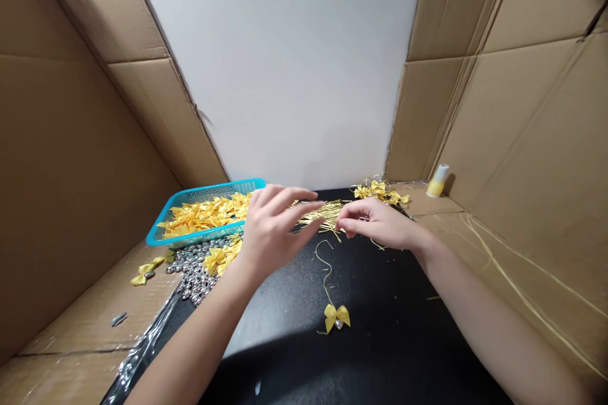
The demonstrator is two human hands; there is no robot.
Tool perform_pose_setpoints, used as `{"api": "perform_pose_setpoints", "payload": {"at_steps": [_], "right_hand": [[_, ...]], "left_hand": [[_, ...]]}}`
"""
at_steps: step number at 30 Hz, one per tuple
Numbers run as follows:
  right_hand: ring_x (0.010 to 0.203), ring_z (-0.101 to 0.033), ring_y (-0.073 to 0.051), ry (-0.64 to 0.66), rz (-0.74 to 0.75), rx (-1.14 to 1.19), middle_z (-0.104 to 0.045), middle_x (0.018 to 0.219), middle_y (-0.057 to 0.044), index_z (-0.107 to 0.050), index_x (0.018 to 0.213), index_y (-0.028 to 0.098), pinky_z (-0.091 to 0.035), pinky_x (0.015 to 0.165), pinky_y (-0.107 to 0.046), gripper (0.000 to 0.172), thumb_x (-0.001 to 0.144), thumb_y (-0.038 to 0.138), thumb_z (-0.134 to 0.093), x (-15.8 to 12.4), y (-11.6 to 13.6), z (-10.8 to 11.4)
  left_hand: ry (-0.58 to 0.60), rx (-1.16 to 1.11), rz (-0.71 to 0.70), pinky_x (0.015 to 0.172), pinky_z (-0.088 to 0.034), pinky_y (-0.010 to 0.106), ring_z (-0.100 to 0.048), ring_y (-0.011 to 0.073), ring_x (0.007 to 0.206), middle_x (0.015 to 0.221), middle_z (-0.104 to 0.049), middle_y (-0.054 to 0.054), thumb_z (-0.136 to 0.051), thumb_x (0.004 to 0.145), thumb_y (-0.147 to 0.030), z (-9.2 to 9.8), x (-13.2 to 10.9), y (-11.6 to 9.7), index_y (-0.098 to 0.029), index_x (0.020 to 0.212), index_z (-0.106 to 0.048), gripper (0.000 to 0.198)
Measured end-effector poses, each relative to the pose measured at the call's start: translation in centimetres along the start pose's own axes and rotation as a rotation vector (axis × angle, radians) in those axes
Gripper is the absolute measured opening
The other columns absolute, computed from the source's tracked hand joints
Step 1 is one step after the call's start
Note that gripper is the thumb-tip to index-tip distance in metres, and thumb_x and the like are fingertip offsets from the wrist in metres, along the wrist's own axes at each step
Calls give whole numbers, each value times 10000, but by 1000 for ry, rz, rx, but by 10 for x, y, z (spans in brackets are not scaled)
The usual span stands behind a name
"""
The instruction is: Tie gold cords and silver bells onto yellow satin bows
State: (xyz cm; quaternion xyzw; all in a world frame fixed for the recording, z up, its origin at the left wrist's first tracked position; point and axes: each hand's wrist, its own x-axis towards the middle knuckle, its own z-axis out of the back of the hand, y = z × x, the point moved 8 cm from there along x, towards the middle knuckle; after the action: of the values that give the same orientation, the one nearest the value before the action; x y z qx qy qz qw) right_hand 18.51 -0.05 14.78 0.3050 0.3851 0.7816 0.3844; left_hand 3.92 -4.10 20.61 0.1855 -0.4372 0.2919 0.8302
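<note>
"So, how will those gold cords (332, 211) handle?"

"Light and pliant, I'd judge, liable to tangle; one is best taken near its end."

"Where do they lie?"

"Piled on the tabletop (380, 342). My left hand (273, 228) hangs at their left, fingers spread and empty; my right hand (377, 223) curls at their right edge, fingers close together, and I can't tell whether they pinch one."

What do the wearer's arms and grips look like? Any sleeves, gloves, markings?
Left grip and right grip: bare human hands, no gloves, with slender fingers. No rings, watch or bracelet visible. Left forearm and right forearm: slim, tapering to the wrist, no sleeves in frame. No cables or clear markings.
</note>
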Motion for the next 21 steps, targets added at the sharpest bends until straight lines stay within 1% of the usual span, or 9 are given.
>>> {"api": "perform_pose_setpoints", "payload": {"at_steps": [1, 3, 6, 8, 11, 13, 17, 19, 21], "right_hand": [[615, -515, -114, 17, -1, 23, -580, 659, 13, -613, 734, 163, -402, 593, -249, 191, 864, 293, -561, 0, 0, -3], [593, -480, -107, 35, 3, 45, -538, 637, 28, -596, 725, 165, -379, 569, -240, 198, 872, 290, -552, 0, 0, -7], [623, -507, -122, 18, 26, 10, -557, 647, 22, -614, 755, 166, -399, 603, -254, 193, 892, 279, -540, 0, 1, -10], [698, -555, -144, -66, 72, -114, -620, 718, -1, -632, 780, 169, -420, 675, -282, 160, 895, 240, -546, 0, 4, -6], [841, -577, -188, -276, 137, -468, -669, 838, -28, -648, 798, 180, -393, 803, -352, 119, 889, 178, -571, -1, 10, 3], [899, -565, -210, -373, 144, -671, -667, 885, -36, -656, 818, 186, -358, 849, -386, 105, 889, 164, -582, -3, 13, 4], [935, -562, -232, -456, 125, -866, -660, 936, -53, -669, 878, 189, -338, 840, -378, 53, 877, 208, -620, -4, 15, -3], [940, -576, -235, -471, 108, -916, -668, 941, -56, -674, 898, 186, -335, 822, -370, 87, 893, 240, -607, -5, 16, -8], [925, -597, -229, -464, 70, -952, -679, 929, -57, -676, 883, 178, -333, 811, -366, 135, 923, 231, -558, -4, 15, -11]], "left_hand": [[40, 44, -65, 739, -353, 344, -596, 211, 822, 925, -757, 25, -708, 818, -335, -3, 0, -9, -270, 903, -730, 109], [122, 124, -139, 681, -320, 341, -564, 206, 760, 841, -748, 20, -678, 847, -366, -12, -2, -20, -258, 839, -732, 121], [208, 206, -158, 652, -306, 338, -529, 197, 713, 761, -708, 25, -598, 907, -358, -22, -4, -21, -248, 769, -731, 220], [219, 247, -129, 629, -309, 328, -515, 193, 691, 727, -676, 32, -573, 922, -348, -26, -5, -15, -242, 743, -733, 262], [206, 286, -44, 592, -329, 308, -508, 184, 655, 690, -641, 36, -575, 918, -319, -28, -6, -3, -218, 687, -723, 293], [214, 305, 14, 575, -347, 300, -513, 178, 625, 657, -626, 32, -574, 915, -286, -31, -8, 3, -204, 653, -711, 307], [234, 361, 62, 550, -365, 297, -549, 183, 597, 611, -615, 31, -576, 901, -246, -37, -11, 5, -183, 611, -688, 317], [239, 380, 60, 549, -370, 297, -578, 191, 612, 620, -627, 37, -576, 897, -238, -40, -11, 3, -179, 605, -681, 315], [258, 380, 72, 551, -373, 295, -599, 197, 622, 622, -636, 41, -570, 899, -239, -43, -13, 3, -179, 610, -683, 317]]}}
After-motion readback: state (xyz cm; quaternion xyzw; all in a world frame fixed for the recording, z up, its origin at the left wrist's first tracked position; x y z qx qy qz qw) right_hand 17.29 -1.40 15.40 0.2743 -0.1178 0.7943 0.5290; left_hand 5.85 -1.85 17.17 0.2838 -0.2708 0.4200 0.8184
